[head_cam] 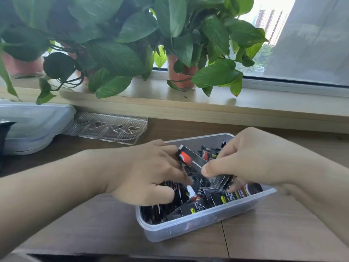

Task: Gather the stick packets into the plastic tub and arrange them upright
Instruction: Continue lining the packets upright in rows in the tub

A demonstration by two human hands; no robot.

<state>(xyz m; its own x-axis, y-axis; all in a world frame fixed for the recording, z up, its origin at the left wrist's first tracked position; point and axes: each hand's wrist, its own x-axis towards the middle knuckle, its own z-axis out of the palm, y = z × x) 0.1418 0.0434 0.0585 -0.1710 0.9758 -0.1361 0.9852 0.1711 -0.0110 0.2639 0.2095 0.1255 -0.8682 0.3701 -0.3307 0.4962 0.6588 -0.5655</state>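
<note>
Now both hands reach into the tub [198, 222]: right hand [251, 157] pinches a stick packet [190, 157]; left hand [149, 171] seemingly grips others.

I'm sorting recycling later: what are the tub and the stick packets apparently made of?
The tub looks like translucent, frosted plastic: the dark packets show dimly through its wall. The stick packets look like glossy printed film, perhaps foil-lined, with crimped ends and sheen.

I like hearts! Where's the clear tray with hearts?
The heart tray lies far left on the table, below the windowsill, beside the lidded container.
</note>
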